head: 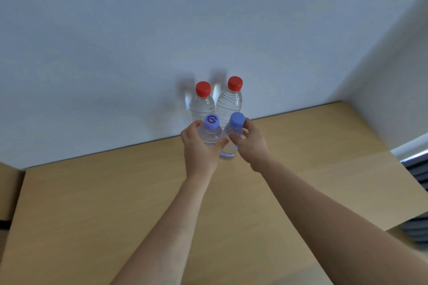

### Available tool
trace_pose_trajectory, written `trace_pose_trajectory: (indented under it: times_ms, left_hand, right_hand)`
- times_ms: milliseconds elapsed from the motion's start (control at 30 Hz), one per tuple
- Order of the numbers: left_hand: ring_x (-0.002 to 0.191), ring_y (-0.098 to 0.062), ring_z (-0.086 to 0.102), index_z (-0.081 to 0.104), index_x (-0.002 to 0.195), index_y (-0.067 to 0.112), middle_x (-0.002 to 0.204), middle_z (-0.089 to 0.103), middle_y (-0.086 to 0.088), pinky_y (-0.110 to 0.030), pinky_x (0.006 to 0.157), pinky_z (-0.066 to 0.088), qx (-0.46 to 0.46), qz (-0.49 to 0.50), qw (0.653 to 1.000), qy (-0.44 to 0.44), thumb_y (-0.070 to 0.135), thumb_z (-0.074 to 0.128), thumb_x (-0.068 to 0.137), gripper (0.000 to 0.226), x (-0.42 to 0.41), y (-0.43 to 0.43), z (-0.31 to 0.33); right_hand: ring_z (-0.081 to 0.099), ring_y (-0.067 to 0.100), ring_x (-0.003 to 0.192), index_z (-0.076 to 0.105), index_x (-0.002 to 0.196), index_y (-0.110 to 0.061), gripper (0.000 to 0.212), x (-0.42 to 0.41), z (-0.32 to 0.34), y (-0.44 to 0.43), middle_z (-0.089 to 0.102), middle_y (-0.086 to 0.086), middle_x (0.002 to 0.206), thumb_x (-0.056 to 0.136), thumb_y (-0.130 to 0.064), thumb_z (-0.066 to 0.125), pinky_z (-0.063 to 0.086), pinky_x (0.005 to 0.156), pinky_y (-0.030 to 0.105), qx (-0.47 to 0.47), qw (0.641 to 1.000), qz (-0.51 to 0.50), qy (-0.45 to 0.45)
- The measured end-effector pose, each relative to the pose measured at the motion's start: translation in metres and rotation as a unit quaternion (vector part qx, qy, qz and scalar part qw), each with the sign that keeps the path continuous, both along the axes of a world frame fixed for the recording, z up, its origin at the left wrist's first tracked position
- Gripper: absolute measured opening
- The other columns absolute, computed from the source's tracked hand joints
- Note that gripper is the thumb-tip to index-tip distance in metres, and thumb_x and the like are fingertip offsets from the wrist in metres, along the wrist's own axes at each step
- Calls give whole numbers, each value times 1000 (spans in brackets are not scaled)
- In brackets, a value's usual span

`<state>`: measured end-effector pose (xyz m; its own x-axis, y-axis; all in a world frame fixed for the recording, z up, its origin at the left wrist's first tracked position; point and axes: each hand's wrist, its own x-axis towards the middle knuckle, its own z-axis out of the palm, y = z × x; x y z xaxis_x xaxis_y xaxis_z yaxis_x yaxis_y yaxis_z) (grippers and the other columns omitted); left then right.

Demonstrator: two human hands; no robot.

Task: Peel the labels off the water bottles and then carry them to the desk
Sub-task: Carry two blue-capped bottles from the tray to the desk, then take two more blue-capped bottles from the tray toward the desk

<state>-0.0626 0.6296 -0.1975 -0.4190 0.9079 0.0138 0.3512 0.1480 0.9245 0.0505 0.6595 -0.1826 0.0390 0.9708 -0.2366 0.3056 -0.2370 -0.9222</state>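
Two clear bottles with red caps, the left one (202, 102) and the right one (230, 98), stand side by side against the white wall at the back of the wooden desk (115, 203). No label shows on any bottle. In front of them are two clear bottles with blue caps. My left hand (200, 148) is wrapped around the left blue-capped bottle (210, 132). My right hand (249, 140) grips the right blue-capped bottle (235, 127) near its neck. That bottle's base (228, 154) rests on or just above the desk; the left bottle's base is hidden by my hand.
The white wall (162, 30) runs along the desk's back edge and meets a side wall (393, 99) at the right. A dark slatted object (416, 176) lies beyond the desk's right edge. Another wooden surface (9, 190) adjoins at the left.
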Motion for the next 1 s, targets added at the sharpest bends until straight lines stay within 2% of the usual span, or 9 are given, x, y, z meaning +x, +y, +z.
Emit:
trace_pose_trajectory:
  times_ms: [133,200,267,367,433,500,667,833,1000]
  left_hand:
    - [121,-23,46,41,132,8,129,49,-10,-26,92,42,-23,-40,999,29,40,86,54,95,-3,-5,-3]
    - [127,-26,42,37,135,4,134,47,-12,-25,97,37,-11,-17,999,30,37,84,58,96,-1,-16,3]
    - [122,-26,44,40,132,-1,131,48,-15,-24,95,34,57,36,997,47,35,76,67,83,5,-30,13]
    - [100,-21,54,55,113,-2,110,59,-9,-25,87,43,187,60,978,66,32,63,74,52,21,-42,39]
    - [86,-18,60,62,100,7,93,64,1,-20,77,46,179,9,984,6,20,61,80,23,35,-42,65]
    - [81,-21,65,64,90,15,82,68,-1,-23,75,52,127,-73,987,-63,14,61,84,7,58,-42,86]
    - [74,-21,65,60,74,30,73,68,0,-41,75,54,76,-215,971,-73,13,61,83,19,151,-65,111]
    - [74,-18,65,63,79,25,79,70,-3,-29,68,53,54,-356,931,-62,18,59,86,10,289,-132,118]
    - [66,-13,62,64,78,22,73,68,-1,-23,63,52,27,-504,860,-75,12,59,87,14,438,-219,117]
  right_hand:
    - [49,20,124,30,146,-22,68,2,-1,-8,53,1,136,85,-6,56,40,91,27,-6,997,39,-68]
    - [42,21,132,15,150,-22,77,4,3,-14,41,2,148,86,-11,57,38,94,27,-19,995,46,-82]
    - [39,19,136,18,150,-17,73,10,11,-22,36,3,151,88,-18,57,36,96,26,-17,996,19,-85]
    - [57,12,110,49,132,-13,45,28,30,-40,60,2,127,89,-25,57,43,90,24,17,998,-46,-41]
    - [62,11,92,60,116,-14,29,48,47,-53,67,-3,103,90,-24,56,53,84,30,28,996,-81,23]
    - [66,13,87,63,105,-15,18,75,64,-69,68,-2,92,91,-23,55,56,83,35,35,990,-110,86]
    - [67,10,75,63,98,-17,10,175,95,-132,70,-1,84,92,-19,55,57,74,31,90,971,-187,120]
    - [68,6,72,64,105,-14,18,305,104,-228,71,-2,85,92,-22,55,57,72,27,133,942,-289,105]
    - [66,8,69,65,98,-13,15,426,95,-352,70,-1,80,92,-24,55,55,66,23,177,874,-444,94]
